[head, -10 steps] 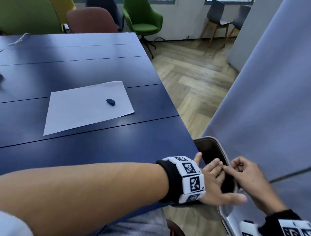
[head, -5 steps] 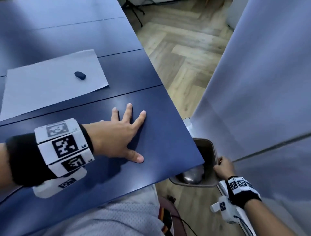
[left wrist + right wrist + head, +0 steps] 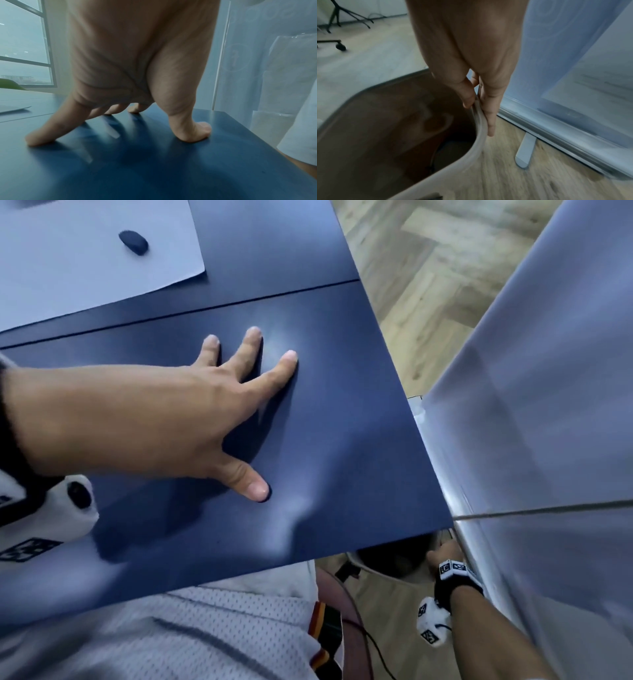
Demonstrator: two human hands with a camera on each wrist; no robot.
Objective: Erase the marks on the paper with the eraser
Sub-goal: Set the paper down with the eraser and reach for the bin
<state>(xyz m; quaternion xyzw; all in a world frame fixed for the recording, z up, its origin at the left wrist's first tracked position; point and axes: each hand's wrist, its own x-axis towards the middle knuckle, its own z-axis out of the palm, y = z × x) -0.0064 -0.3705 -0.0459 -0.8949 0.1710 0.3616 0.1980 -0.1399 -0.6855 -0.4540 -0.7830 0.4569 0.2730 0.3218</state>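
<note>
A dark oval eraser [image 3: 133, 242] lies on the white paper [image 3: 68, 268] at the top left of the blue table [image 3: 342, 440]. No marks show on the paper. My left hand [image 3: 191, 412] rests flat on the table near its right edge, fingers spread and straight, well apart from the paper; its fingertips [image 3: 39, 139] press the tabletop. Down beside the table, my right hand [image 3: 442, 556] pinches the rim of a grey bin [image 3: 477, 121], thumb inside and fingers [image 3: 489, 116] outside.
The bin's dark inside [image 3: 393, 128] opens below the table's front right corner. A pale blue standing banner [image 3: 548, 371] with a metal base [image 3: 556, 128] rises close on the right. Wooden floor [image 3: 428, 268] lies beyond the table's edge. A paper corner [image 3: 15, 108] shows at the left.
My left hand left the bin and came to rest flat on the table. My right hand kept hold of the bin's rim, now lower. The head view has tipped down and closer.
</note>
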